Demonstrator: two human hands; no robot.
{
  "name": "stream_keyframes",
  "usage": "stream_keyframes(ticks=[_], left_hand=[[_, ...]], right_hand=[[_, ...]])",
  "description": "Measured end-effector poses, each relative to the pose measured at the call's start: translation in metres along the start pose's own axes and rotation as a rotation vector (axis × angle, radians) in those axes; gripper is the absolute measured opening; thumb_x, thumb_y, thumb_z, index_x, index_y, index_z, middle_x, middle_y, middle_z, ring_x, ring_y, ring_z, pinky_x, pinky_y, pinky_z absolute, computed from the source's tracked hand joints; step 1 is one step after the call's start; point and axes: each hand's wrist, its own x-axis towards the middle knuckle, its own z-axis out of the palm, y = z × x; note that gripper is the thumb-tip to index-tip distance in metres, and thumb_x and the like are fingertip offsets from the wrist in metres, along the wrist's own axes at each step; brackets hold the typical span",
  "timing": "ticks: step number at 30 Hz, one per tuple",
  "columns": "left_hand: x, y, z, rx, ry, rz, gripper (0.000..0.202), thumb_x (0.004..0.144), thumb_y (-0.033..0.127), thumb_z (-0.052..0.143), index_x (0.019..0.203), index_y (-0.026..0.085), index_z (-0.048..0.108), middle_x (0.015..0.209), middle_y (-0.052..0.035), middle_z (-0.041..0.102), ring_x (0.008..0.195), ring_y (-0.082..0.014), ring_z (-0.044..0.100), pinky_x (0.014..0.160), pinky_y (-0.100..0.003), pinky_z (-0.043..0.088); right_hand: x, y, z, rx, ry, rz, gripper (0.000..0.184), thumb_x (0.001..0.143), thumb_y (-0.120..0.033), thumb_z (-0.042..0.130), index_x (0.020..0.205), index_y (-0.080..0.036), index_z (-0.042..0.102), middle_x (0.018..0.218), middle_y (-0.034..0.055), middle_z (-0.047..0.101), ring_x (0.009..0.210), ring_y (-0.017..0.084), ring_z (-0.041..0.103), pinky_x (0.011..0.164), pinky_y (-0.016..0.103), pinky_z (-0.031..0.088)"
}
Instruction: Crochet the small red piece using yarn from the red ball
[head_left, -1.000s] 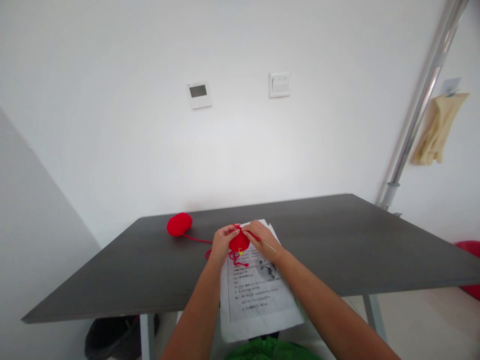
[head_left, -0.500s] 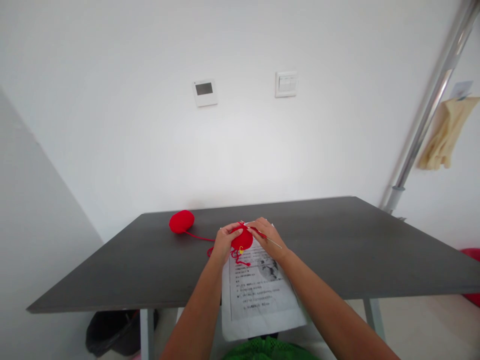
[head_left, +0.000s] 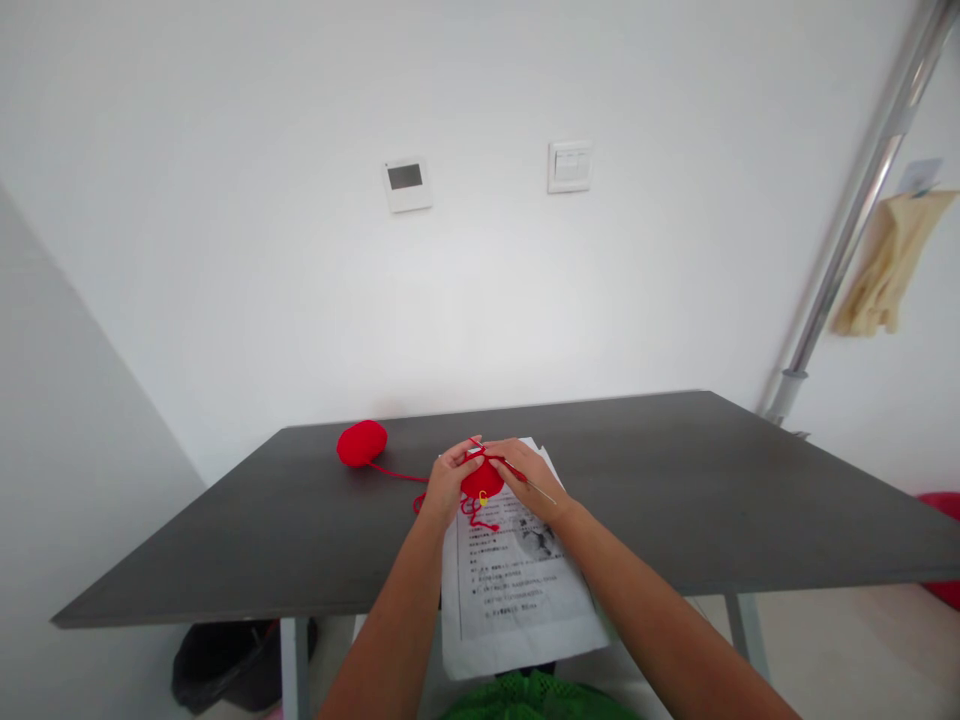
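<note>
Green cloth (head_left: 536,699) nearest, just this side of the paper (head_left: 517,622), which lies on the table (head_left: 675,490) & sticks out past its near edge. Yarn tail (head_left: 484,526) trails over paper's upper L part; yellow clip (head_left: 483,497) at lower edge of red knit pc (head_left: 480,478). Pc is over paper's far end. L hand (head_left: 448,485): thumb & fingers pinch pc's L/top edge. R hand (head_left: 532,475): fingers closed on a thin hook (head_left: 544,493), tip end up at pc's top edge, shaft slanting back over paper; can't tell if it grips pc too.

Pc prob. v. light, soft, floppy, not slippery; loops may slip out if tugged. Best hold: flat pinch nr top edge; hook by mid-shaft. Yarn ball (head_left: 361,443) L of paper, farther back; likely light, apt to roll. Strand (head_left: 397,475) runs from it twd paper.

Black bin (head_left: 217,672) on floor, well L of & below paper; contents too dark to tell. Red thing (head_left: 945,508), poss. a tub, far R of paper, cut off; inside not visible. Wall (head_left: 487,300) beyond paper: panel (head_left: 406,184), switch (head_left: 569,166); gloves (head_left: 892,265) far R.
</note>
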Motion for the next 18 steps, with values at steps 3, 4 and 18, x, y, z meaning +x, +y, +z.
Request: stream_keyframes(ticks=[3,4,18], left_hand=[[0.0006,-0.0006,0.0000,-0.007,0.006,0.002,0.047,0.054,0.022,0.077,0.098,0.013,0.065,0.092,-0.0099,0.069,0.080,-0.0199,0.064,0.076,-0.030,0.048],[0.0006,-0.0007,0.0000,-0.009,0.006,-0.001,0.046,0.054,0.023,0.077,0.098,0.013,0.065,0.092,-0.0099,0.070,0.080,-0.0198,0.064,0.076,-0.030,0.048],[0.0024,-0.0013,-0.0062,0.074,0.049,0.018,0.040,0.054,0.025,0.075,0.092,0.014,0.067,0.077,-0.0059,0.069,0.065,-0.0159,0.062,0.062,-0.026,0.046]], right_hand=[[0.0003,-0.0019,0.0002,0.004,-0.007,0.006,0.024,0.090,-0.020,0.042,0.108,-0.024,0.056,0.109,0.0073,0.061,0.102,0.018,0.054,0.091,0.037,0.043],[0.0004,-0.0024,0.0000,0.009,-0.003,0.006,0.023,0.090,-0.020,0.043,0.108,-0.023,0.057,0.108,0.0072,0.061,0.102,0.018,0.054,0.091,0.037,0.043],[0.0051,-0.0001,-0.0022,0.343,0.069,0.313,0.018,0.084,-0.031,0.053,0.087,-0.019,0.066,0.088,0.0055,0.067,0.086,0.018,0.060,0.080,0.033,0.047]])
